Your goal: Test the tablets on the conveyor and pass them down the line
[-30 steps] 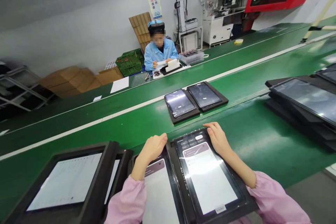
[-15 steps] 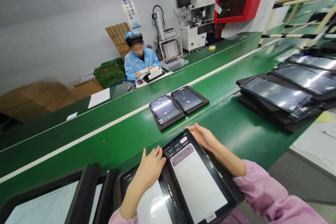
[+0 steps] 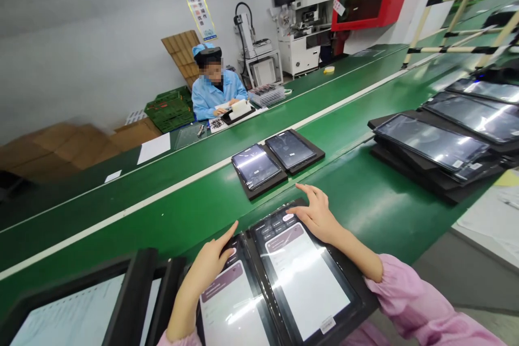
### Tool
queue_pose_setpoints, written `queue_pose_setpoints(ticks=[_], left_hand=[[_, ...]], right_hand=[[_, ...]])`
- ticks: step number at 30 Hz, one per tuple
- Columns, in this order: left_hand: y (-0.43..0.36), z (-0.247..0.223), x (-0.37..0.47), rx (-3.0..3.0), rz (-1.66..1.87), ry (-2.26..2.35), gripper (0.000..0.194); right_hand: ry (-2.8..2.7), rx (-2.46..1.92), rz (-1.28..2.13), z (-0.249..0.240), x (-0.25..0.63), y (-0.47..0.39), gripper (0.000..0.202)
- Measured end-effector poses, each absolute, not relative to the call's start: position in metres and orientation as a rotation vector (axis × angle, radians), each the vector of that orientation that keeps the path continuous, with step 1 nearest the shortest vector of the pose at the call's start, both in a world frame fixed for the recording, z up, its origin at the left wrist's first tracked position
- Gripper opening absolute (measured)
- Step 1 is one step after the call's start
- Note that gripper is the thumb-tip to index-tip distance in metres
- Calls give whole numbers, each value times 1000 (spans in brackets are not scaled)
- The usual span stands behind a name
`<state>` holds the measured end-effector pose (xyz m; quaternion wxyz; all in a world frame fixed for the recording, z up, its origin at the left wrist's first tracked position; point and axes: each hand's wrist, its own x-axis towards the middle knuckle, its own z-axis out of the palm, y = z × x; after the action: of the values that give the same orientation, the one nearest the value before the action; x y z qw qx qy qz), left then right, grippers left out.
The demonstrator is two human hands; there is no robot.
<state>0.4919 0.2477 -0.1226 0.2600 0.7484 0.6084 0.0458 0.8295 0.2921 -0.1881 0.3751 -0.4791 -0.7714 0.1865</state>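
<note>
- Right hand is spread loose with the index finger out, tip hovering at or just touching the top edge of the right tablet, near the little row of buttons on its lit screen. It's not gripping anything.
- Left hand does the same on the left tablet: index finger pointed at the top corner of its screen, other fingers curled, holding nothing.
- Both tablets sit side by side in a black foam tray at the near edge of the green conveyor belt, screens lit and showing a white page with a purplish header.
- What could go wrong, imo: poking two screens at once makes it easy to hit the wrong button on one, since those buttons are small and packed close together. The glare streaks across both screens could also hide what's actually showing. A resting palm could trigger a stray touch too.
- Count near me: two lit tablets under the hands, plus another tray on the left showing two more lit screens.
- Out on the belt: one dark tray pair, so two tablets with dim screens.
- On the right: a stack of trays with tablets; at least three screens are visible, and I can't tell how many are underneath.
- One co-worker in a blue coat sits across the line.
</note>
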Motion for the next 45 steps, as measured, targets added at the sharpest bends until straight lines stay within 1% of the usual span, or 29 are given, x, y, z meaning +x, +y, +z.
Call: queue_pose_setpoints(ticks=[2, 4, 6, 8, 10, 12, 15, 18, 20, 24, 27, 32, 36, 40, 43, 45], left_hand=[[239, -122, 492, 1969, 130, 1727, 64], [222, -122, 486, 1976, 227, 1875, 60], [197, -125, 476, 2082, 398, 1929, 51], [173, -129, 470, 2232, 495, 1738, 47], [156, -133, 470, 2341, 460, 1468, 44], [152, -133, 478, 2401, 381, 1360, 41], [167, -130, 497, 2448, 296, 1612, 39], [185, -126, 515, 2444, 165, 1897, 40], [192, -125, 524, 2422, 64, 1839, 42], [194, -126, 534, 2358, -43, 1635, 38], [193, -126, 538, 2341, -74, 1643, 38], [196, -125, 546, 2370, -133, 1676, 31], [197, -124, 547, 2382, -92, 1710, 27], [196, -124, 548, 2354, -8, 1758, 31], [197, -125, 550, 2369, 5, 1774, 32], [198, -125, 551, 2367, 11, 1778, 33]], right_hand=[[-2148, -1258, 281, -188, 836, 287, 44], [-2151, -1252, 207, -189, 845, 281, 46], [-2132, -1176, 229, -193, 856, 271, 50], [-2180, -1056, 317, -197, 866, 261, 55], [-2244, -970, 423, -204, 869, 255, 57], [-2217, -1022, 495, -210, 865, 255, 55], [-1973, -1242, 554, -221, 856, 265, 46], [-1706, -1310, 695, -233, 854, 272, 41], [-1565, -1329, 839, -241, 859, 269, 39], [-1390, -1371, 1096, -248, 873, 253, 39], [-1359, -1386, 1145, -243, 876, 246, 43], [-1366, -1429, 1155, -230, 873, 246, 46], [-1278, -1381, 1363, -220, 871, 247, 54], [-1192, -1380, 1485, -217, 871, 248, 57], [-1185, -1404, 1484, -220, 873, 251, 56], [-1239, -1421, 1415, -223, 875, 254, 54]])
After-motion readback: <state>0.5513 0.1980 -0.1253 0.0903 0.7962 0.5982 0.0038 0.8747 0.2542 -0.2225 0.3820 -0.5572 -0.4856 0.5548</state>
